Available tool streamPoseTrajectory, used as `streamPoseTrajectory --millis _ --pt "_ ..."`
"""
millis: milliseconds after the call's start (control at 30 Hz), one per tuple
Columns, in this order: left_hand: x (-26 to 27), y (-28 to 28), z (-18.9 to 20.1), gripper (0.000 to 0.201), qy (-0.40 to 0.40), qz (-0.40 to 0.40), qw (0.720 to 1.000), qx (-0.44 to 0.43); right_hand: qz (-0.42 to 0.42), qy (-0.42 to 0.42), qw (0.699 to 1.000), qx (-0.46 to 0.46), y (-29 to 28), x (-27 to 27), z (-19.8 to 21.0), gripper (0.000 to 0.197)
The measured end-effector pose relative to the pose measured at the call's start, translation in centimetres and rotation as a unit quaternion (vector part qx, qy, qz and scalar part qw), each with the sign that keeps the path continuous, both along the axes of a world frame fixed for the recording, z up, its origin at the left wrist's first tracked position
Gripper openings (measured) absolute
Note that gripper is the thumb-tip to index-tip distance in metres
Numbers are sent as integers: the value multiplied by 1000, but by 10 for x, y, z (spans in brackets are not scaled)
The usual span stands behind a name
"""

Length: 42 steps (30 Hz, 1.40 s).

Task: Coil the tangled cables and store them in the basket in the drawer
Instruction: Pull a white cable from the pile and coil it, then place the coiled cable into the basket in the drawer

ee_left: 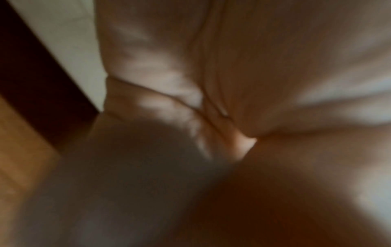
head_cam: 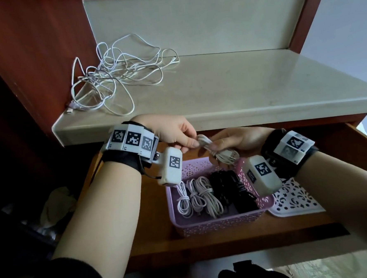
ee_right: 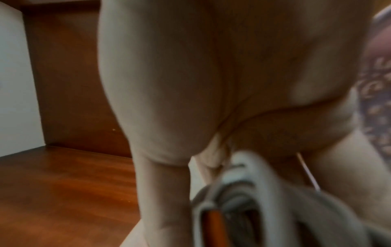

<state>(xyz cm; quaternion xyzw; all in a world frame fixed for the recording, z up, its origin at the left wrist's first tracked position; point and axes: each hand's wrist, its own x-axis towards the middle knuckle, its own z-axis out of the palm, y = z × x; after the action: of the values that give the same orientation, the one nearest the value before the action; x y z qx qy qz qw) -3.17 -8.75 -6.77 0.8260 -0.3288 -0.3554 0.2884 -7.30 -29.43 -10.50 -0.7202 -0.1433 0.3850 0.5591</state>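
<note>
Tangle of thin white charging cables loose on pale stone countertop, up and left of pink perforated plastic basket; not yet coiled, presumably next in line.

Left hand above basket's far-left corner, fingers curled, pinching one end of small grey-white coiled cable bundle. Probably steadying the coil so loops stay put. Left wrist view: blurred palm only, no cable visible.

Bundle held directly above basket's far rim, metal USB plug sticking out toward the right. Right hand just right of bundle, fingers wrapped round its other end; confirmed in right wrist view, looped cord under the curled fingers. Two-handed hold judged a last tidy before lowering in.

Inside basket: several white coils at left, black coils right of them, laid side by side. Basket inside open wooden drawer. White perforated lid or tray against basket's right side.

Writing: none readable; only black-and-white square marker codes on wrist-worn units.
</note>
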Motion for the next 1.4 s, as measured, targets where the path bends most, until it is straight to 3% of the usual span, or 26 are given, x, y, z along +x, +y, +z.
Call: streamPoseTrajectory --millis 167,300,467,600,767,1000,1200,1400 --pt "-6 -15 -33 21 9 5 998 62 -39 39 997 -48 -3 -9 -25 19" --pt "-10 -21 -62 23 10 8 994 105 -17 -8 987 -159 1 -12 -33 18" --pt "-10 -13 -73 24 56 62 991 108 -46 73 992 -90 10 -12 -45 15" --pt "-5 -2 -78 16 61 117 983 127 -72 84 990 -84 29 -7 -63 16" --pt "-7 -2 -72 17 -23 94 977 191 -93 54 989 -103 47 -6 -77 23" --pt "-8 -2 -74 21 -5 80 972 222 -129 56 986 -85 50 -7 -88 26" --pt "-6 -2 -79 22 -31 85 966 242 -135 -16 970 -202 48 -4 -91 16" --pt "-8 0 -70 24 5 113 974 196 -92 -71 957 -267 48 1 -91 15"
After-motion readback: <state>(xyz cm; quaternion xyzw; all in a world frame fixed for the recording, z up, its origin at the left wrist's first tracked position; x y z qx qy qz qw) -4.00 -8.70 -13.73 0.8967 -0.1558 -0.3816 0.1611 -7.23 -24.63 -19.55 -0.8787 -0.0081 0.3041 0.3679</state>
